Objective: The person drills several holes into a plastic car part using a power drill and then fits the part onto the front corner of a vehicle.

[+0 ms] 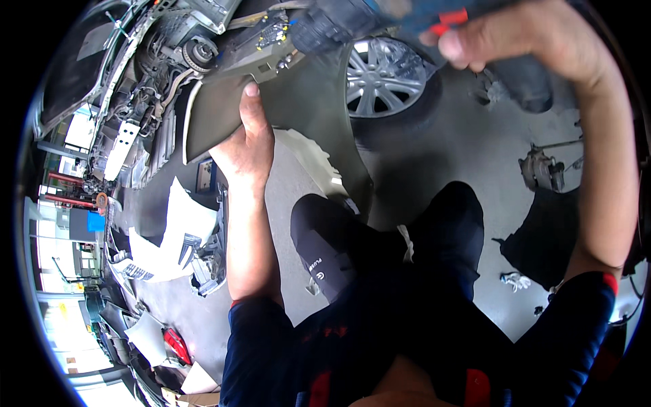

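Observation:
My left hand (245, 150) grips the lower edge of a dark grey-green car fender (308, 91), thumb lying on its face. The fender's curved wheel arch hangs down in front of my knees. At the top, my right hand (505, 35) is closed round a blue and black cordless drill (339, 26) with red parts. Its nose points left and down at a fitting (283, 62) on the fender's upper edge. Whether the tip touches the fitting, I cannot tell. The drill's top is cut off by the picture's edge.
A wheel (385, 78) lies behind the fender. A stripped car front with a brake disc (200, 53) stands at upper left. White body panels (178, 227) and a red tail light (176, 344) lie left. A brake caliper (541, 169), black sheet (546, 237) and glove (515, 281) lie right.

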Motion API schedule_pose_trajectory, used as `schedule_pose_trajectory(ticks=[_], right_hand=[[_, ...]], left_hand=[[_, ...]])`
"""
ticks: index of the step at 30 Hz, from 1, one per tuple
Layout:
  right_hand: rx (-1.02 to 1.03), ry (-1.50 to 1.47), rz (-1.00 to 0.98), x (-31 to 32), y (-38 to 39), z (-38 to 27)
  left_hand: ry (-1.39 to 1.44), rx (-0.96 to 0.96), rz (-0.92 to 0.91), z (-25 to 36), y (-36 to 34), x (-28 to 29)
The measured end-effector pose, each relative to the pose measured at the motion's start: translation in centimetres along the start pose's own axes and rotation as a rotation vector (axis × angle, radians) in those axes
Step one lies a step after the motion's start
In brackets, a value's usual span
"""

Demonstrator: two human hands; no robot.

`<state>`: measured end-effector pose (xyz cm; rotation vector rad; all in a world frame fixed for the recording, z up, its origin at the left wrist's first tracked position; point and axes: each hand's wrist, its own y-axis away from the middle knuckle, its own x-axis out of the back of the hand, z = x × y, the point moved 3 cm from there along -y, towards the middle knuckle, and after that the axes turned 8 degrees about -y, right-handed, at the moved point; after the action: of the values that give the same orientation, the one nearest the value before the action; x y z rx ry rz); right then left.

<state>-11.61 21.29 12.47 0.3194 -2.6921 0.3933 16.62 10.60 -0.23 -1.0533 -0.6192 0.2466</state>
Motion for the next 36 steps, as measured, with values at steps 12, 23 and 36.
schedule_pose_trajectory(ticks=[12, 23, 36], right_hand=[[0.420, 0.368, 0.506, -2.9, 4.1, 7.7], [0.181, 0.258, 0.540, -2.5, 3.2, 7.1], [-0.233, 0.442, 0.735, -1.5, 7.9, 8.6]], left_hand=[[-0.044, 0.120, -0.013, -0.6, 0.7, 0.1], [0.100, 0.159, 0.015, 0.3, 0.7, -0.6], [0.183, -0.232, 0.076, 4.8, 0.0, -2.4]])
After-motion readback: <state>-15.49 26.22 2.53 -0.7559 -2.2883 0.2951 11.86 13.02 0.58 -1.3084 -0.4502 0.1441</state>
